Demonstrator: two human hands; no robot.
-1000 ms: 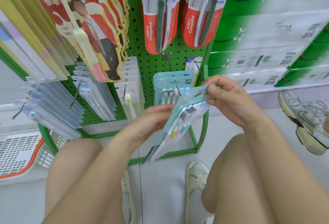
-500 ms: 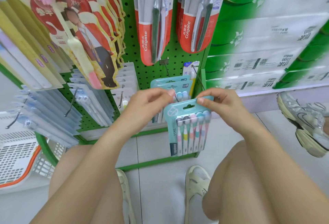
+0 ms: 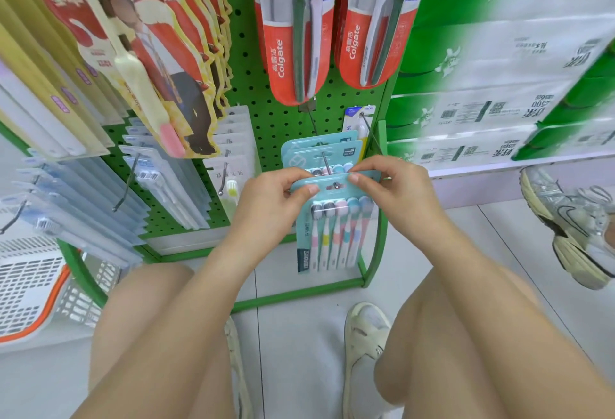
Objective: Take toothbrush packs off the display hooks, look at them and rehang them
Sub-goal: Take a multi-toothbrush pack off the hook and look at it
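Toothbrush pack (image 3: pixel 334 219): a teal card holding a row of brushes, held in front of the lower part of the green pegboard (image 3: pixel 283 112), at the tip of a display hook (image 3: pixel 327 166).
Long axis: runs up and down; the hang-hole end is at the top, the brush heads sit just under the header, and the handles point down toward the floor.
Facing: printed front toward the camera, card roughly upright and square to the board.
Hang hole: the hook tip shows in the header slot; whether the card already rests on the hook cannot be told.
Left hand (image 3: pixel 269 199): pinching the top left corner of the header, thumb in front, fingers curled behind.
Right hand (image 3: pixel 392 185): pinching the top right corner of the header the same way, thumb in front.
Packs behind (image 3: pixel 319 152): matching teal cards hanging on the same hook, directly behind the held one.
Above: two red packs (image 3: pixel 293 46) hanging side by side, long axes vertical.
Left of the hands: rows of clear and blue packs (image 3: pixel 159 182) on angled hooks, and yellow-edged cards (image 3: pixel 159 62) higher up.
Right: stacked green and white cartons (image 3: pixel 499 86) on a shelf.
Floor: white basket (image 3: pixel 30 285) at lower left; the person's pale shoe (image 3: pixel 364 335) below the rack; another person's sneaker (image 3: pixel 572 222) at far right.
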